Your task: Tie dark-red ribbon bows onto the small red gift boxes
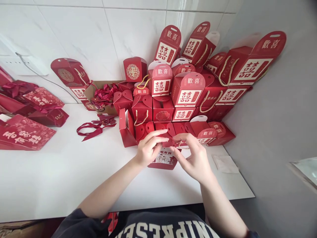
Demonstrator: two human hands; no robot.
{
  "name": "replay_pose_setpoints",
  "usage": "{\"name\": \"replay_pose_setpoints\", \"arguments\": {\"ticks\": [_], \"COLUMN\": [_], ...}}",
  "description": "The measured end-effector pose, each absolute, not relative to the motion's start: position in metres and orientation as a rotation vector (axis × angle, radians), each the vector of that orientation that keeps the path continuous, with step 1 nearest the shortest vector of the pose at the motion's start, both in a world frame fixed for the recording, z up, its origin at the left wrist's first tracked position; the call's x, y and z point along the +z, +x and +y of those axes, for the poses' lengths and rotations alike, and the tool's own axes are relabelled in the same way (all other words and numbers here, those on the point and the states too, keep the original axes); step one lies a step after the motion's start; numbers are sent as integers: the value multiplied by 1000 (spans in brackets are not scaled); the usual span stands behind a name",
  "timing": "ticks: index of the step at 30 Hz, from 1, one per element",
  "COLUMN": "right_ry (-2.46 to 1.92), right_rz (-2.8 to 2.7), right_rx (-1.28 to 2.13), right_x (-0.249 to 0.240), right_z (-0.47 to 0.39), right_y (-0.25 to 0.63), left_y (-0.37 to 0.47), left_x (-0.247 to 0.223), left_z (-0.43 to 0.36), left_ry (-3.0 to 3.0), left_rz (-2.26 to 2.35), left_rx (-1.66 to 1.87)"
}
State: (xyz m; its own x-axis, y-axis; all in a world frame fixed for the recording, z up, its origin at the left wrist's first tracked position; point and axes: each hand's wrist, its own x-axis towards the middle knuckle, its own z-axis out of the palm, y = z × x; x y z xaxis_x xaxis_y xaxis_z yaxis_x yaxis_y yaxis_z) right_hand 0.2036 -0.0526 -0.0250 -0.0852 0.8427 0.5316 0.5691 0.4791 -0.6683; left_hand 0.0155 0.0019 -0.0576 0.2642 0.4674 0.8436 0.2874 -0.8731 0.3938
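A red gift box (163, 162) with a white printed panel stands at the front of the table, directly before me. My left hand (150, 147) comes in at its top from the left, fingers stretched toward the red top flaps and thumb bent below them. From the right, my right hand (194, 157) reaches the same flaps, with the forefinger curved above and the thumb below. Between the fingertips of both hands lies the closure of the box. The exact finger contact is partly hidden.
Stacked red gift boxes (162, 109) rise behind my hands against the tiled wall. A cardboard box (92, 91) holds dark red ribbons, and loose ribbon (92, 130) lies in front. More red boxes (27, 132) stand at left. A pale flat packet (226, 164) lies at right by a grey wall.
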Motion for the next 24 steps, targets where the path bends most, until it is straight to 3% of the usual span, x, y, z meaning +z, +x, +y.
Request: {"name": "replay_pose_setpoints", "arguments": {"ticks": [8, 19, 24], "right_ry": [-1237, -1268, -1212], "right_rz": [-1604, -1779, -1874], "right_rx": [484, -234, -403], "right_x": [-39, -42, -39], "right_z": [-46, -32, -31], "right_y": [186, 180, 187], "left_y": [30, 34, 35], "left_x": [-59, -56, -53], "left_z": [-3, 0, -2], "left_ry": [2080, 2171, 2154], "left_rz": [1022, 1045, 1077], "left_rx": [1698, 1753, 1725]}}
